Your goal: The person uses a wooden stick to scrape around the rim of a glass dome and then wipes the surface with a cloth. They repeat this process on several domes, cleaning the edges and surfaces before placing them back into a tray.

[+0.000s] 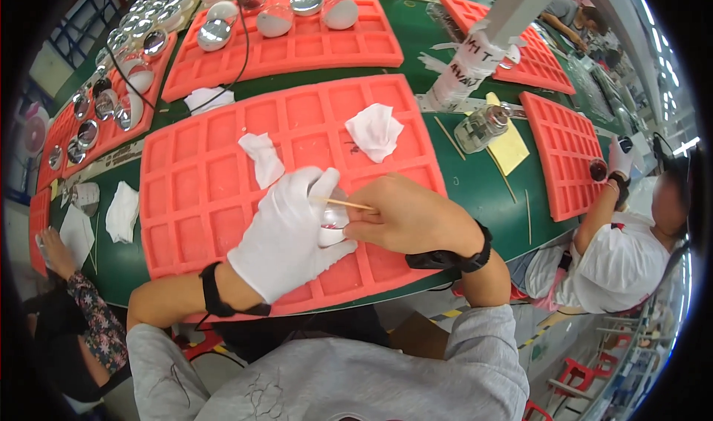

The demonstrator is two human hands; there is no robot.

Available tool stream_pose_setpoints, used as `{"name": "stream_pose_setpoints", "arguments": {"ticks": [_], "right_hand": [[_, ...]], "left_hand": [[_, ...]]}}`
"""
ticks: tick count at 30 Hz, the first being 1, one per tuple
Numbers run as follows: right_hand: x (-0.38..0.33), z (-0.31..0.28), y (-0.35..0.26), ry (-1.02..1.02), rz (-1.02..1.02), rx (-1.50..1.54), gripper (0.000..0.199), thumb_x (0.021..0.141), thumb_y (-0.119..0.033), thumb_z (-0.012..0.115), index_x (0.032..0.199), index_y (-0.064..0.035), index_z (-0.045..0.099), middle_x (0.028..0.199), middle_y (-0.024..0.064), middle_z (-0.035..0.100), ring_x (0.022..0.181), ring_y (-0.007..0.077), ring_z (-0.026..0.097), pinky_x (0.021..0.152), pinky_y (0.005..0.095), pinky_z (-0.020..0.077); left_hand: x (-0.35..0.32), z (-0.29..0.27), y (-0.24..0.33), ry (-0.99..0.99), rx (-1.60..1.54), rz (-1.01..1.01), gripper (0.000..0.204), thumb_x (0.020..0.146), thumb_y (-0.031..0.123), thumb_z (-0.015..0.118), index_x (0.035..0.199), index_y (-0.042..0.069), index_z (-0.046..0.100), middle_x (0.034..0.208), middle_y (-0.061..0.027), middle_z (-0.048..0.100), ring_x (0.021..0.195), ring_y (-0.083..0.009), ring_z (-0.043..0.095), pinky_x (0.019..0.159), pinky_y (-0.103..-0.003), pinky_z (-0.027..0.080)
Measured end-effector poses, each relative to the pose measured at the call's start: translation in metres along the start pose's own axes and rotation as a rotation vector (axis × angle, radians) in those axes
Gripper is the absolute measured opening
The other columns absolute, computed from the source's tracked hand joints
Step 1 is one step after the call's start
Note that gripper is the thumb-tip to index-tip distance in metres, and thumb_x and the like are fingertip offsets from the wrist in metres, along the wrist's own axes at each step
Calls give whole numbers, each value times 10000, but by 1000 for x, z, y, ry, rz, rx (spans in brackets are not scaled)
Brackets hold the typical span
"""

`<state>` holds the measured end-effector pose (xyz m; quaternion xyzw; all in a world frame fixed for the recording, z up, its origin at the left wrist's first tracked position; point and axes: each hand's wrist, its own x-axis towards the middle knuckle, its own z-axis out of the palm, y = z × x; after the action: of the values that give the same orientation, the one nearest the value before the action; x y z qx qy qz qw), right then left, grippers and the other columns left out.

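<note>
My left hand, in a white glove, grips a round piece with a mirrored inside and a white lower edge; glove and fingers cover much of it. In my bare right hand a thin wooden stick is pinched, lying across the top of the piece. The right fingers also rest against the piece's side. Both hands are over the front part of a pink foam tray with square recesses. Two crumpled white cloths lie on it: a narrow cloth and a wider cloth.
Beyond, a second foam tray bears several silver and white round pieces. Right of my tray stand a glass jar on yellow paper and a wrapped post. Co-workers sit at left and right; a black cable hangs down.
</note>
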<state>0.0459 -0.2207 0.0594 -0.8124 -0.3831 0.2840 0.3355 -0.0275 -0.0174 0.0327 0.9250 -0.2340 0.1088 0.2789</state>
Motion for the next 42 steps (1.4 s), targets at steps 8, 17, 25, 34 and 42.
{"name": "stream_pose_setpoints", "arguments": {"ticks": [8,17,25,34,42], "right_hand": [[4,-7,-1,-55,122,29,191,838,-177,768,827,-4,689,575,91,432,531,225,435,547,381,376],[-3,-15,-5,6,119,-38,194,833,-189,778,870,-11,710,581,77,437,534,201,422,534,356,364],[-2,-9,-3,54,160,16,231,828,-192,759,821,10,647,572,87,402,526,231,414,539,376,359],[0,0,4,84,84,-33,179,766,-133,679,777,31,608,568,130,427,521,284,429,531,401,349],[5,1,-3,75,150,23,207,741,-133,662,666,32,561,538,122,449,486,253,404,500,397,327]], "left_hand": [[12,-6,-30,-340,-144,-55,657,637,243,892,1187,42,594,1108,-133,567,1032,-343,564,1072,-463,323],[3,11,-15,-42,-25,22,543,739,192,802,1185,14,548,1072,-146,561,940,-317,581,810,-434,460],[4,15,-15,-4,-10,33,626,660,123,850,1199,59,538,1043,-147,577,931,-349,602,833,-455,495],[11,7,-11,-51,-122,-33,382,762,141,771,1070,32,573,969,-126,588,867,-318,601,733,-435,486],[9,6,-13,-42,-191,-67,415,740,132,790,1078,55,563,963,-118,597,850,-307,621,746,-425,508]]}}
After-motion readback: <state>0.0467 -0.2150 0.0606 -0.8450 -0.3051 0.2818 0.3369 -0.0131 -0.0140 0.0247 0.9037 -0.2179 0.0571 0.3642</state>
